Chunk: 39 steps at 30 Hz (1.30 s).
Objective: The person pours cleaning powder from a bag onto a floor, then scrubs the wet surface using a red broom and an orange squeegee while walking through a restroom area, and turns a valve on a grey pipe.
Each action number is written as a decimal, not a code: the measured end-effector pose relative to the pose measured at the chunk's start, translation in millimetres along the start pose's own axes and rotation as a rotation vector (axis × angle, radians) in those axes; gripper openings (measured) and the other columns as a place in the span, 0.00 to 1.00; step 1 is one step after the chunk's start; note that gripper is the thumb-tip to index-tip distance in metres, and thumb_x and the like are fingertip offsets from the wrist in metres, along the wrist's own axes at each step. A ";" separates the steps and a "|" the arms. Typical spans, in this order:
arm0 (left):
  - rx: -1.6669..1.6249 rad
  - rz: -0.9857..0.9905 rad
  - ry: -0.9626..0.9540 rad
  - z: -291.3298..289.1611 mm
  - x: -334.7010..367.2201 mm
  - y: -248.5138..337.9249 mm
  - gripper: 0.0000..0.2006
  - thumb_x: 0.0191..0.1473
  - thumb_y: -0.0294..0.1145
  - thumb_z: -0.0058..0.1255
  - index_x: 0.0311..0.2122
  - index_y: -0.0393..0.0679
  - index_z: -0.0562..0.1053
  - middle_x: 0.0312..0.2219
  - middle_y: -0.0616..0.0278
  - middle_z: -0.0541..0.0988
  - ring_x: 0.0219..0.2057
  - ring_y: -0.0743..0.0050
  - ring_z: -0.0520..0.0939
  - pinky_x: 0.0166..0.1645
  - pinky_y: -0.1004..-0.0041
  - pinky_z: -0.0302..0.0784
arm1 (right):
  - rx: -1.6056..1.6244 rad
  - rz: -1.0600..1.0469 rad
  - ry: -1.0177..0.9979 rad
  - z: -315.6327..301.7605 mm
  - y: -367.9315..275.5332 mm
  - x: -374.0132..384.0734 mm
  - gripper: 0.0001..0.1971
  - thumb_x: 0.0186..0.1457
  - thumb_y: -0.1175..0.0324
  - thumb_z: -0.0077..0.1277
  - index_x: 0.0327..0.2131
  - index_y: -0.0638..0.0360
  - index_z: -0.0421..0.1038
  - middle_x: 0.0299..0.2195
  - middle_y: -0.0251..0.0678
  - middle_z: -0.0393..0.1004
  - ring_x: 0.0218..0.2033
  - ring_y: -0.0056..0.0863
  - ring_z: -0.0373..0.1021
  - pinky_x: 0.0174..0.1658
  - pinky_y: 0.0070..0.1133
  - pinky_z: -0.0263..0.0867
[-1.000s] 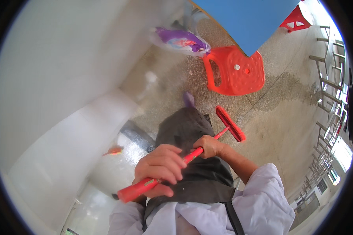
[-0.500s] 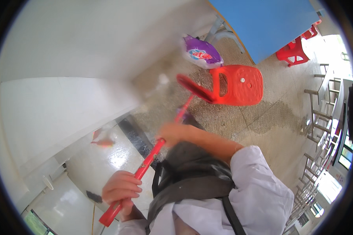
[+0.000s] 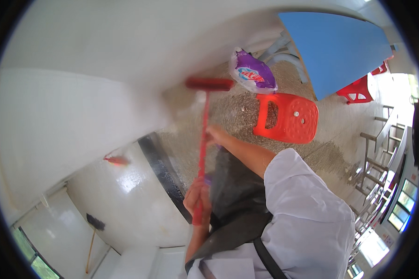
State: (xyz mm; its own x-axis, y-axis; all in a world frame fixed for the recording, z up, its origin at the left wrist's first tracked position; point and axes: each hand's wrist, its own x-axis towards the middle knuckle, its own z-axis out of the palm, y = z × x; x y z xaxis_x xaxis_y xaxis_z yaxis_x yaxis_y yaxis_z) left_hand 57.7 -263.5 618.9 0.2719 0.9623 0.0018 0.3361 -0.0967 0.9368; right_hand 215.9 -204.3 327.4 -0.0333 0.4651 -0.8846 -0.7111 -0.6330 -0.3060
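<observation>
Both my hands grip the pole of a long-handled red floor brush or squeegee [image 3: 203, 139]; motion blur hides which it is. My left hand [image 3: 198, 197] is closed round the pole near its lower end, in front of my dark apron. Farther up the pole, my right hand [image 3: 214, 135] is closed on it, partly blurred. The tool's wide crosswise head is at the floor close to the white wall, left of a purple and white plastic bag [image 3: 255, 74]. A red plastic stool [image 3: 288, 118] is to the right of the tool, with a small pale round object on it.
The floor [image 3: 328, 160] has dark wet patches. A blue-topped table [image 3: 340, 51] is at the upper right, with red stools [image 3: 358, 90] beyond. Metal-framed benches [image 3: 379, 139] line the right side. A dark strip [image 3: 160, 169] crosses the floor; a broom [image 3: 94, 228] leans at lower left.
The tool's head has swung left, away from the red stool toward the wall, and its pole is now nearly straight up in view. My left hand has moved right, nearer my body.
</observation>
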 end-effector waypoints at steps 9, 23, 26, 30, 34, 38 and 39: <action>0.045 -0.269 0.042 -31.1 -75.2 9.3 0.07 0.52 0.21 0.45 0.24 0.32 0.72 0.21 0.57 0.76 0.29 0.64 0.78 0.40 0.70 0.71 | -0.988 -0.019 0.184 34.7 104.3 10.2 0.07 0.30 0.72 0.61 0.14 0.58 0.70 0.16 0.35 0.72 0.17 0.25 0.69 0.21 0.26 0.66; 0.229 -0.256 0.149 -98.4 -153.7 44.4 0.04 0.46 0.16 0.47 0.22 0.31 0.71 0.20 0.54 0.76 0.24 0.66 0.78 0.33 0.72 0.73 | -0.597 0.309 -0.081 90.3 236.7 -80.0 0.04 0.43 0.76 0.44 0.20 0.65 0.68 0.18 0.44 0.70 0.17 0.37 0.70 0.18 0.37 0.68; 0.337 -0.288 0.025 -115.8 -125.8 64.8 0.03 0.45 0.17 0.48 0.21 0.33 0.70 0.17 0.56 0.74 0.21 0.67 0.76 0.30 0.74 0.71 | -0.384 0.363 -0.213 116.5 250.5 -93.7 0.04 0.43 0.77 0.43 0.18 0.63 0.67 0.18 0.42 0.69 0.17 0.37 0.69 0.18 0.37 0.68; 0.527 -0.317 -0.135 -125.9 -86.1 88.3 0.03 0.41 0.18 0.52 0.21 0.35 0.70 0.17 0.55 0.72 0.21 0.61 0.76 0.30 0.72 0.72 | -0.123 0.519 -0.255 170.4 278.1 -102.4 0.03 0.44 0.75 0.45 0.21 0.60 0.63 0.16 0.38 0.65 0.17 0.33 0.67 0.20 0.31 0.66; 0.690 -0.411 -0.298 -125.7 -76.9 120.8 0.08 0.33 0.20 0.58 0.20 0.37 0.69 0.17 0.53 0.70 0.26 0.52 0.78 0.34 0.69 0.75 | 0.035 0.632 -0.483 209.3 292.4 -136.5 0.04 0.44 0.74 0.46 0.21 0.59 0.63 0.16 0.36 0.65 0.17 0.30 0.66 0.20 0.30 0.65; 0.599 -0.311 -0.114 -138.8 -100.2 159.4 0.13 0.31 0.30 0.62 0.17 0.38 0.67 0.15 0.57 0.71 0.28 0.53 0.80 0.40 0.65 0.76 | -0.046 0.674 -0.559 232.1 266.7 -192.7 0.04 0.45 0.74 0.45 0.21 0.59 0.63 0.17 0.37 0.66 0.17 0.30 0.68 0.21 0.29 0.67; 0.591 -0.274 -0.058 -143.6 -109.1 166.5 0.14 0.31 0.32 0.63 0.17 0.39 0.67 0.15 0.58 0.72 0.28 0.53 0.80 0.41 0.64 0.76 | -0.060 0.632 -0.586 233.1 255.7 -204.2 0.04 0.46 0.74 0.44 0.21 0.60 0.63 0.17 0.37 0.67 0.17 0.30 0.68 0.21 0.29 0.69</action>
State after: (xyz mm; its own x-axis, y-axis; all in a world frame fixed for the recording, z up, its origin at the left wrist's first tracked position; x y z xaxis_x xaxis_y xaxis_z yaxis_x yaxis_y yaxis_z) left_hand -45.5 -348.1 825.0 0.1491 0.9582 -0.2443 0.8346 0.0106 0.5508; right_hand -122.8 -316.9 511.7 -0.7787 0.2487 -0.5759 -0.3995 -0.9044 0.1497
